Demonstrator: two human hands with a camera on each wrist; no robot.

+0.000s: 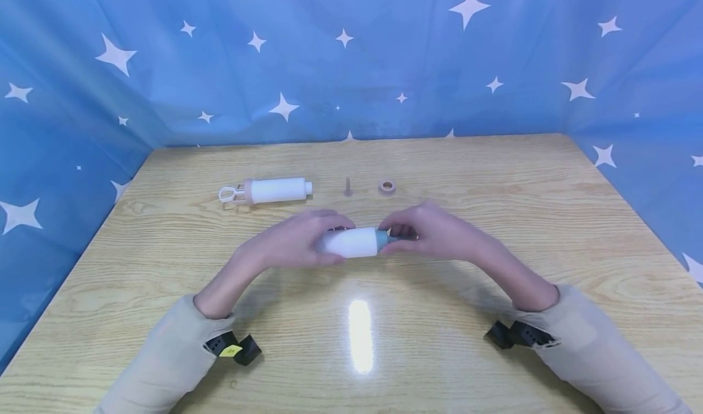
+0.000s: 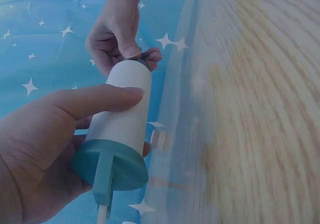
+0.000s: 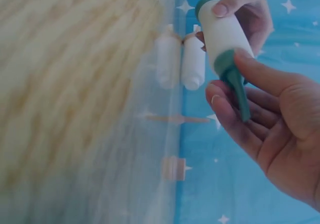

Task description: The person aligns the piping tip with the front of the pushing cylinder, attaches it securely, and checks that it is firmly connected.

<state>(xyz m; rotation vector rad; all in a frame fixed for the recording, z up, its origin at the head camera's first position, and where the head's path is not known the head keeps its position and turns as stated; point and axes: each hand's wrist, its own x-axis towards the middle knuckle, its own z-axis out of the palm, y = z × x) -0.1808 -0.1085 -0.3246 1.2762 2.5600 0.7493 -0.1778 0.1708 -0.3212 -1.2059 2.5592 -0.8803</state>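
Above the middle of the table, both hands hold a white and teal plunger syringe [image 1: 359, 243], lying roughly level. My left hand [image 1: 307, 237] grips its white barrel [image 2: 120, 129], the thumb laid across it. Beyond that hand, in the left wrist view, are a teal end cap [image 2: 112, 166] and part of the plunger handle. With thumb and fingers, my right hand [image 1: 439, 231] pinches the teal collar at the other end. A tapered teal nozzle [image 3: 241, 98] sticks out from that collar toward the right palm.
Farther back on the wooden table [image 1: 165, 231] lies another white syringe [image 1: 277, 190] with a pinkish end and looped handle. To its right stand a small pinkish nozzle [image 1: 348, 188] and a pinkish ring [image 1: 387, 186]. A blue star-patterned cloth [image 1: 351, 66] hangs behind.
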